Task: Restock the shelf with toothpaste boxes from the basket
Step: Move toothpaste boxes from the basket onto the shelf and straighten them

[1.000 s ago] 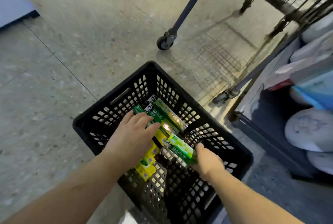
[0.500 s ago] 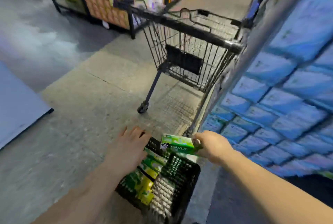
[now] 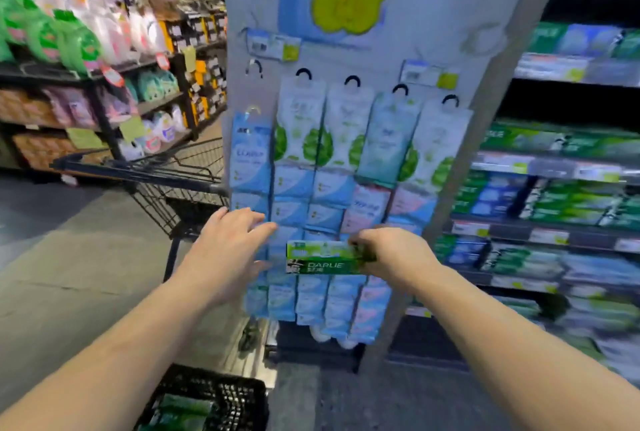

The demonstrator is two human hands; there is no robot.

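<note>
Right hand (image 3: 394,254) fingers clamped on one end of a green toothpaste box (image 3: 322,257), now lifted clear of the basket (image 3: 221,392), down at 7 o'clock. Left hand (image 3: 225,247) fingers spread, empty, out of the basket too. Toothpaste shelf (image 3: 554,233) at 3 o'clock; placing comes next.

Both bare forearms reach forward and upward from the bottom corners, converging toward the middle of the view. The left hand (image 3: 227,250) is held out palm-forward, back toward the camera, fingers (image 3: 242,219) straight and slightly spread, holding nothing. The right hand (image 3: 394,254) sits at about the same height, knuckles up, its fingers and thumb curled round one end of a long green cardboard toothpaste box (image 3: 320,257) held level.
</note>
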